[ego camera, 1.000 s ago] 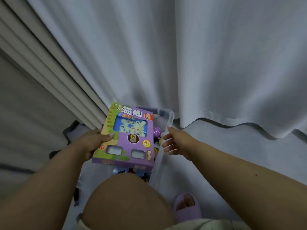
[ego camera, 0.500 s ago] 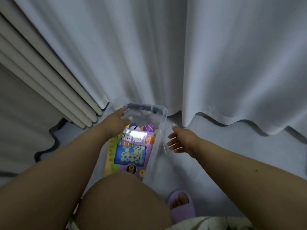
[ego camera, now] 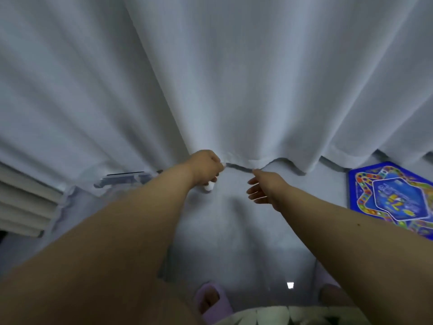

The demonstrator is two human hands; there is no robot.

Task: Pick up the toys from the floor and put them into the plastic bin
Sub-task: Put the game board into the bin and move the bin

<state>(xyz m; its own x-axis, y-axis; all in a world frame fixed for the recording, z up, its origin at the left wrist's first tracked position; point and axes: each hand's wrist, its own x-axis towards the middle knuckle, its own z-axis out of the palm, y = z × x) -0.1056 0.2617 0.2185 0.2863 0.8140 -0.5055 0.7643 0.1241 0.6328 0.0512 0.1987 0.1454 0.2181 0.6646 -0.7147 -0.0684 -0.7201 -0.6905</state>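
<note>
Toys remaining: a flat blue game board [ego camera: 396, 198] on the floor at three o'clock, light, stiff, best pinched by an edge. Left hand [ego camera: 206, 167] grips something small and white; right hand [ego camera: 264, 188] is spread, empty.

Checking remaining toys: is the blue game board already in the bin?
No, the blue game board lies flat on the floor at the right, far from the plastic bin.
</note>
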